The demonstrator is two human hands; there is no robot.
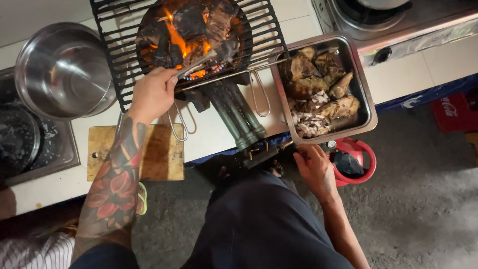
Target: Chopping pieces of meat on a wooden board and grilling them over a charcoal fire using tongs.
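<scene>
At the counter's front edge, the left hand [152,92] clamps metal tongs [196,64] over flaming charcoal [191,35] while the right hand [313,167] closes on the burner's gas knob [264,155].

Flames on the wire grill [124,45] block the way ahead of the left fingers [167,79]; bare tabletop [209,134] lies open beneath them, between steel bowl [62,69] and meat tray [363,94].

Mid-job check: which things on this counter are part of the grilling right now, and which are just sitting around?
In use:
left hand gripping metal tongs
meat over flames on the black wire grill rack
right hand at the steel tray's edge, cooked pieces inside

Lying about:
steel bowl
wooden cutting board
red gas regulator
stove burner
</scene>
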